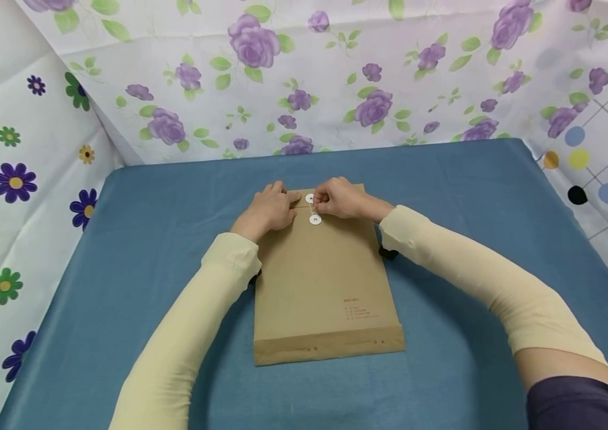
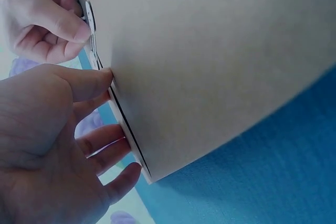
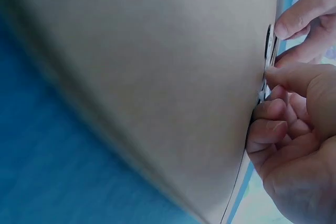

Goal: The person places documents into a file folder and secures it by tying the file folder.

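A brown paper document envelope (image 1: 322, 269) lies flat, its flap folded down along the far end. Two white button discs, one on the flap (image 1: 310, 198) and one just below it (image 1: 315, 220), have a thin white string (image 1: 312, 209) running between them. My left hand (image 1: 272, 207) rests on the flap's left side, fingers spread, thumb near the flap edge in the left wrist view. At the discs, my right hand (image 1: 338, 198) pinches the string between thumb and curled forefinger. The fingertips partly cover the string in the right wrist view.
A blue cloth (image 1: 175, 251) covers the table under the envelope. Behind it hangs a curtain with purple flowers (image 1: 252, 42). Patterned sheets stand at the left (image 1: 8, 233) and right (image 1: 605, 161) sides. Small red print (image 1: 360, 310) marks the envelope's near right part.
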`<state>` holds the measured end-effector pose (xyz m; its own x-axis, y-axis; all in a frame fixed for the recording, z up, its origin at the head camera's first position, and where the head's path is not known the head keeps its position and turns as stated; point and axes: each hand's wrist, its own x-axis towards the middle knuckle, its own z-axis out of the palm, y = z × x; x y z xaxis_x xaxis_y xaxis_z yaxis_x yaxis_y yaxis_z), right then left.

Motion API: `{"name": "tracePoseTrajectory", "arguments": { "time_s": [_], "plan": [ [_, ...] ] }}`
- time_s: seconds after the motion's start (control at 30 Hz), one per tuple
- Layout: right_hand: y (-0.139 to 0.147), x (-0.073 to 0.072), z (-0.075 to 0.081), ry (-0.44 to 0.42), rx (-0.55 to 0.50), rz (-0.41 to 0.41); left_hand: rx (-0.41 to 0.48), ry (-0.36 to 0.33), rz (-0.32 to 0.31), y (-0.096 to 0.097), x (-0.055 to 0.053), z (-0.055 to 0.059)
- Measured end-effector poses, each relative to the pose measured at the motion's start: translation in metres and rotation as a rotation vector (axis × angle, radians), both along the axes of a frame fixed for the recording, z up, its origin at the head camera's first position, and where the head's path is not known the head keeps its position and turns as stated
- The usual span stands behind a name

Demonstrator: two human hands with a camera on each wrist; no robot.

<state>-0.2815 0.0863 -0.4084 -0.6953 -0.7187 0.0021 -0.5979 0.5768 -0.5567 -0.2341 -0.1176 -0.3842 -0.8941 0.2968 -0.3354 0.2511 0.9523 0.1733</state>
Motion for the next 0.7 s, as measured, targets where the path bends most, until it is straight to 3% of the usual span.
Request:
{"name": "tracePoseTrajectory", "arguments": {
  "time_s": [0.37, 0.7],
  "plan": [
    [0.022, 0.0, -0.006, 0.019, -0.016, 0.115, -0.005, 0.0, 0.02, 0.003, 0.003, 0.0],
    [0.025, 0.008, -0.001, -0.005, -0.023, 0.147, -0.011, -0.016, 0.015, 0.005, -0.001, 0.0]
  ]
}}
